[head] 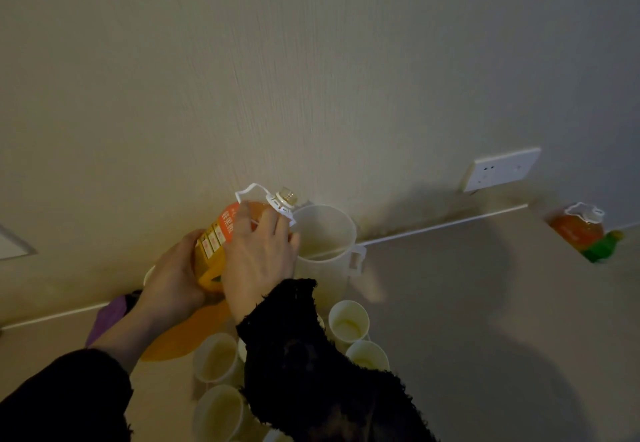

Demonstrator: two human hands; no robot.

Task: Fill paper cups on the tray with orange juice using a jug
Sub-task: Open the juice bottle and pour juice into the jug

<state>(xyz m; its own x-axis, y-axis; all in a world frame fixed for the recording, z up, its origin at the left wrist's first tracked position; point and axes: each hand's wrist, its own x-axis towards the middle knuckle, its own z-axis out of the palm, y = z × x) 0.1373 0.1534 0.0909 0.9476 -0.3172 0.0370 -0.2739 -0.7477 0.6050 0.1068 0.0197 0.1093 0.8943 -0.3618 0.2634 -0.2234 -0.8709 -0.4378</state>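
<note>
While your left hand [173, 279] is gripping the juice bottle [214, 244] at its base and your right hand [258, 261] its shoulder, you are seemingly filling the jug [325, 233] just behind the paper cups [348, 320], needing a steeper tilt next.

Two bottles [214, 244], one jug [325, 233], perhaps five cups [348, 320]

A beige wall [311, 60] with fine vertical texture fills the upper frame. A white socket plate [500, 168] sits on it at middle right. A thin white strip [443, 225] marks where the wall meets the pale worktop [485, 303]. The light is dim, and soft shadows fall across the right side.
</note>
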